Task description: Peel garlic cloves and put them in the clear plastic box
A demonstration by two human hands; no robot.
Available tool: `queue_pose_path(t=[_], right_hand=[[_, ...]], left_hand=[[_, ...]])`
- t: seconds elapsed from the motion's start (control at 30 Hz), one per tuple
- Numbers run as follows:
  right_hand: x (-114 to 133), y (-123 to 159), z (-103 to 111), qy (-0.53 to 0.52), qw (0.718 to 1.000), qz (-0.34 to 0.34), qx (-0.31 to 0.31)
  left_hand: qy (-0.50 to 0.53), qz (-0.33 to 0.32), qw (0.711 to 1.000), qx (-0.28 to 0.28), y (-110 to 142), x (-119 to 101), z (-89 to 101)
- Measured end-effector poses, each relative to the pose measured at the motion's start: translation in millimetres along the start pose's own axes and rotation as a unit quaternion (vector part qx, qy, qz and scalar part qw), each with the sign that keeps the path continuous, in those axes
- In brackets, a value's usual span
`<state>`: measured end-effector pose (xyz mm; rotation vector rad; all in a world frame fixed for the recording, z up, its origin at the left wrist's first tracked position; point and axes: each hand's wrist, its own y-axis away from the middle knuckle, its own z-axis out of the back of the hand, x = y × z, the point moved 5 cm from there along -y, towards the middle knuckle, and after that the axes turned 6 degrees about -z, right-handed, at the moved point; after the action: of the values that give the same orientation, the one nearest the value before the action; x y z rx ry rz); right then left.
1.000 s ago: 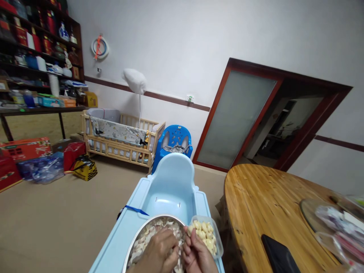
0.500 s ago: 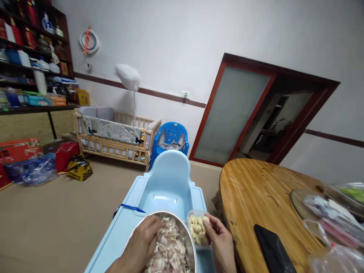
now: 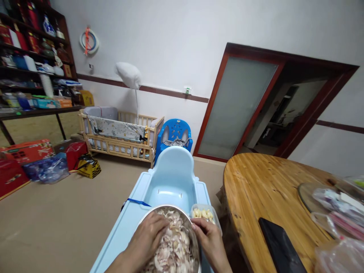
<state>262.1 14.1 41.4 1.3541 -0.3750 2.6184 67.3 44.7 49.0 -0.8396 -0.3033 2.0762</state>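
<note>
A round metal bowl full of garlic skins and cloves rests on the tray of a light blue child's chair. My left hand reaches over the bowl's left side, fingers curled together against the garlic; whatever its fingertips hold is hidden. At the right rim is my right hand, its thumb and forefinger drawn together; I cannot make out anything between them. Just behind that hand stands a clear plastic box holding peeled garlic cloves, partly covered by the fingers.
To the right is a wooden table with a black phone and plastic bags on it. Ahead stand a blue chair and a wooden crib. Bags and boxes lie on the floor at the left.
My right hand has moved left from the box of peeled cloves to the bowl's rim. My left hand stays over the garlic. The whole view has shifted slightly.
</note>
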Motion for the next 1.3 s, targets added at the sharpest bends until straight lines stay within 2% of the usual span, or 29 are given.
queue_pose_path(t=[0.13,0.27,0.43,0.6,0.9,1.1,1.3], right_hand=[[13.7,3.9,-19.2,0.143,0.987,0.035,0.069],[13.6,8.1,-33.8,0.295,0.948,0.04,0.109],[16.4,11.8,-45.6,0.4,0.902,0.066,0.145],[16.9,11.8,-50.4,0.434,0.884,0.08,0.154],[15.5,10.9,-32.3,0.383,0.911,0.074,0.136],[19.5,10.2,-23.2,0.329,0.933,0.058,0.132],[24.2,10.1,-15.4,0.214,0.969,0.026,0.117]], left_hand=[[-0.02,-0.028,0.996,0.077,-4.2,-10.4,-16.8],[-0.045,-0.007,0.989,0.142,-5.0,-7.0,-29.9],[-0.073,0.028,0.986,0.15,-0.3,3.6,-31.4],[-0.049,0.035,0.988,0.142,3.4,4.0,-29.0],[0.027,0.055,0.994,0.091,-1.0,0.7,-8.6],[0.034,0.071,0.996,0.029,-1.9,13.7,3.3],[0.013,0.056,0.998,0.034,-4.9,9.8,2.0]])
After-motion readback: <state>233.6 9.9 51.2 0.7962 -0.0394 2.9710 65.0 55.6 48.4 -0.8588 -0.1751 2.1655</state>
